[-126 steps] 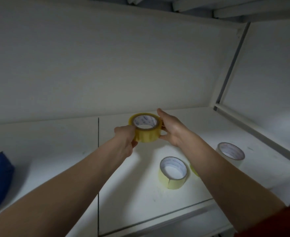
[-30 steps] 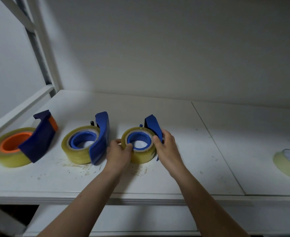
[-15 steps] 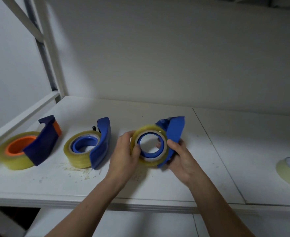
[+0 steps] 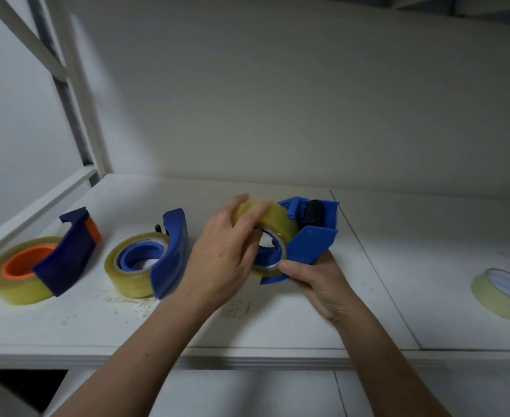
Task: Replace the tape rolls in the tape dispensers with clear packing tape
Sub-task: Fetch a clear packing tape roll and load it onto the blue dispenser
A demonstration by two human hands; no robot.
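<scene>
The left hand (image 4: pixel 220 260) and the right hand (image 4: pixel 317 281) have the bright blue dispenser (image 4: pixel 311 245) between them, raised a little above the white tabletop (image 4: pixel 278 320) and tipped on its side. The left hand reaches over the yellowish clear tape roll (image 4: pixel 273 219) seated in that dispenser. Its fingers lie curled across the roll's outer band, so its grip is wrapped on the roll, though the fingertips are blurred. The right hand comes in from below, its grip closed round the dispenser's handle end, the thumb pressed on the blue edge just beside the roll's rim. A black roller (image 4: pixel 313 213) shows in the open head of the dispenser, behind the roll.

To the left two more dispensers lie on the tabletop. The middle blue dispenser (image 4: pixel 172 254) lies flat with a clear roll (image 4: pixel 130 278) on its blue hub. Farther left, the dark blue dispenser (image 4: pixel 67 260) lies over a clear roll on an orange hub (image 4: pixel 22 263), close to the tabletop's left edge. Pale crumbs (image 4: pixel 127 302) are scattered in front of the middle one.

Well apart at the far right, a loose pale roll (image 4: pixel 500 299) lies flat, partly cut off by the frame. A white upright post (image 4: pixel 76 94) stands at the back left corner.
</scene>
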